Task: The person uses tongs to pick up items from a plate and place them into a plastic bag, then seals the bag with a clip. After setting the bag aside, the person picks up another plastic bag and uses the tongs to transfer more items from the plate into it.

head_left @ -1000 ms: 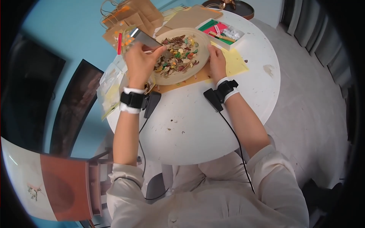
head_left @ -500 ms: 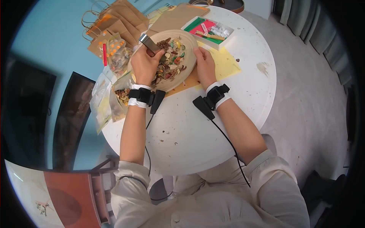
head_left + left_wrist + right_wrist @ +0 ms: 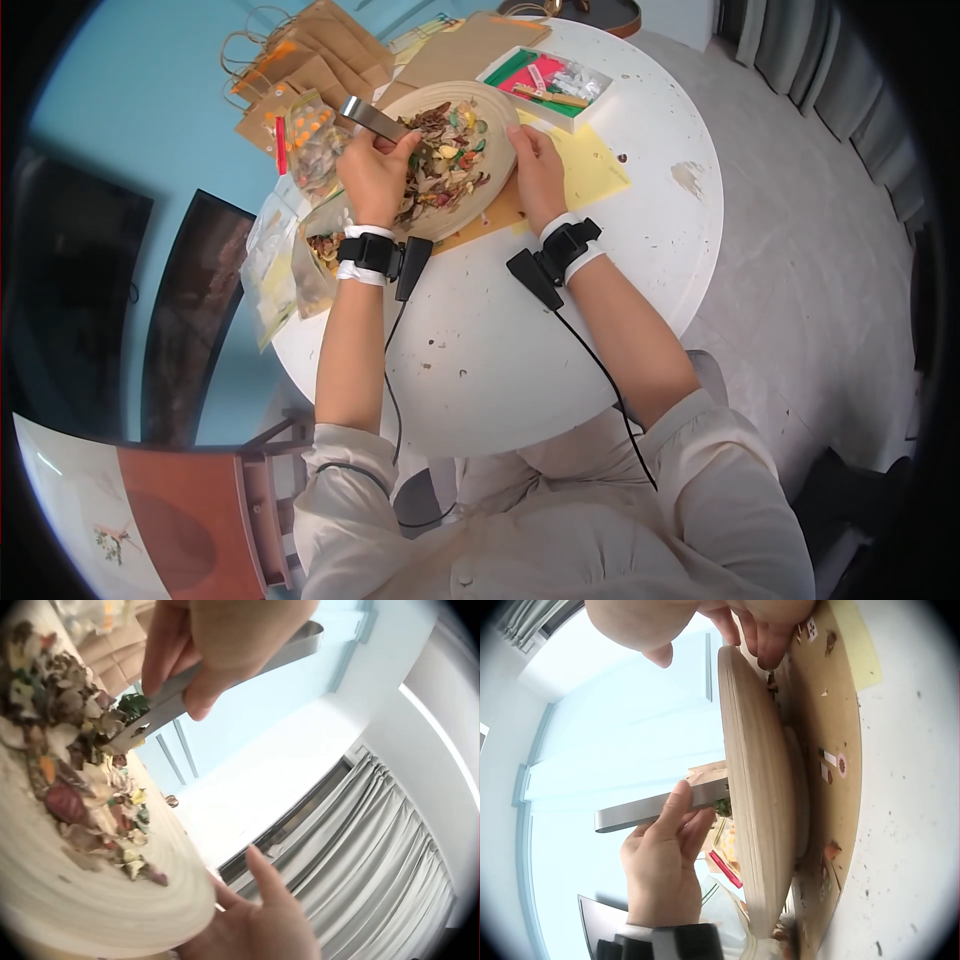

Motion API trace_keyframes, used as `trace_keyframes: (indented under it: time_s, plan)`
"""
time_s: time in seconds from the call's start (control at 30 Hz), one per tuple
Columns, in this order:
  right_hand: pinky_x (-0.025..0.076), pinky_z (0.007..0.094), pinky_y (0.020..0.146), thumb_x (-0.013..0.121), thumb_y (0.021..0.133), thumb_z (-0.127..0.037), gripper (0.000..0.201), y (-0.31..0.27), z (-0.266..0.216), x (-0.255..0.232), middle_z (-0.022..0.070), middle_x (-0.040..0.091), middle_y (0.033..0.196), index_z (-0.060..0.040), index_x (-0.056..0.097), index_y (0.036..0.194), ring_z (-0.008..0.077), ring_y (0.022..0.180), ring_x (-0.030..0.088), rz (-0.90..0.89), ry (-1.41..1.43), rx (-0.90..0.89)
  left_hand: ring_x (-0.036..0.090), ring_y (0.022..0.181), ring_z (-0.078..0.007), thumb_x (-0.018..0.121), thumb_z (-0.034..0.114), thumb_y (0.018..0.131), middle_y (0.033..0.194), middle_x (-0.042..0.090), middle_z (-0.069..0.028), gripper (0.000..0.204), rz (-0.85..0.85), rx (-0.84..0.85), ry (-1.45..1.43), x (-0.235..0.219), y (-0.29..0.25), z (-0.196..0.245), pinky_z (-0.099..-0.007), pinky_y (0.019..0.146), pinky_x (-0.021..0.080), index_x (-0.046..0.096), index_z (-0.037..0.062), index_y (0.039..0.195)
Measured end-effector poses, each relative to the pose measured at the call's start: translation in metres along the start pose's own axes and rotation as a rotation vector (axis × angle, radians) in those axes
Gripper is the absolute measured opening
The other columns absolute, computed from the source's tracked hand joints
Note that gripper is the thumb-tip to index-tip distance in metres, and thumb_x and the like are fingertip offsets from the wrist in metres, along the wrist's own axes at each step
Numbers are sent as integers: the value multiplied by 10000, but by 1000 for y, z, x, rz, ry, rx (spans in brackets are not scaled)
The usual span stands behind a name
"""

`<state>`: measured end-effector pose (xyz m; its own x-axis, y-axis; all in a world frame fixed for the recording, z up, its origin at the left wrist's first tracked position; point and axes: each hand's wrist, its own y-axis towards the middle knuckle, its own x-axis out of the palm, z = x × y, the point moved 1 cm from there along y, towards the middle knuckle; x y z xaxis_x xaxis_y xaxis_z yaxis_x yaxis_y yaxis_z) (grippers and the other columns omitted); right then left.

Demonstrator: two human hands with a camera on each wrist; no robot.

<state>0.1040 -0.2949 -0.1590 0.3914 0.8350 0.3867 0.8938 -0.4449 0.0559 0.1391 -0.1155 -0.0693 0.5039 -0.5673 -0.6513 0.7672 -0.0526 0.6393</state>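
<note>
My left hand pinches metal tongs over the left part of a round, pale wooden plate. Dried petals and leaves in brown, red, yellow and green lie heaped on it. In the left wrist view the tips of the tongs sit down in this heap, beside a dark green leaf. Across the plate, my right hand is at the right rim. Seen from the right wrist, its fingers reach under the rim, with the thumb apart from the plate.
Below the plate lie a brown board and yellow paper. A clear bag of petals lies near my left wrist, another bag farther back. Brown paper bags stand behind. An open box holds colored pieces.
My left hand has moved in toward the plate's middle with the tongs, whose upper end swung right, then back left. My right hand stays at the rim. The head view has shifted.
</note>
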Motion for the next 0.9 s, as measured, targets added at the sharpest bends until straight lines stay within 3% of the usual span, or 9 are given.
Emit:
trace_keyframes:
  time_s: [0.27,0.3,0.43,0.53,0.57,0.77,0.87,0.9]
  plan:
    - [440,340,982,631,918,-444,622,14,19,-4,206,612,1206,73,538,1252,265,1137,580,-8,-67,-12,665,618,-150,849,169,739,734,720,-95,275,30,7,-291,-76,1,12,-293,579,503,691,-25,853]
    - [441,337,980,622,922,-451,625,17,22,-3,212,612,1207,76,542,1249,269,1137,581,1,-66,-25,659,639,-110,837,193,775,718,708,-131,332,7,28,-245,-88,-2,7,-271,601,524,678,-74,893]
    - [442,332,977,619,921,-459,642,16,19,-5,212,614,1203,81,539,1259,264,1132,584,-8,-108,-38,659,613,-132,838,201,765,715,708,-137,316,-123,-22,121,-139,-24,10,-280,594,520,682,-66,833]
    - [440,328,978,620,917,-465,651,19,24,-6,211,613,1203,80,537,1264,262,1132,583,-14,-91,-28,672,600,-222,840,176,728,713,705,-140,300,-200,-5,126,-149,-31,-13,-313,586,505,680,-46,851]
    - [467,261,858,594,952,-415,505,24,32,-5,77,621,1131,1,582,1237,136,968,576,20,-88,-42,678,618,-223,838,167,724,726,708,-142,288,-182,21,137,-152,-33,-15,-315,597,507,682,-42,847]
    - [471,253,764,597,939,-456,537,18,20,-6,40,611,1013,-4,586,1231,122,843,560,15,-150,-4,697,670,-202,855,246,736,760,724,-136,355,-68,63,129,-158,-30,9,-303,631,526,698,-46,864]
    - [443,309,959,623,918,-463,627,22,26,-7,181,615,1181,69,547,1242,231,1098,584,-30,-71,7,695,684,-203,855,268,738,781,726,-137,369,-2,97,-27,-139,-24,12,-307,649,527,705,-40,876]
    - [444,311,959,622,919,-463,628,20,23,-7,183,614,1182,69,546,1245,232,1098,584,-27,-78,9,691,679,-200,854,274,738,778,724,-133,370,9,115,-15,-130,-20,13,-307,646,525,705,-36,875]
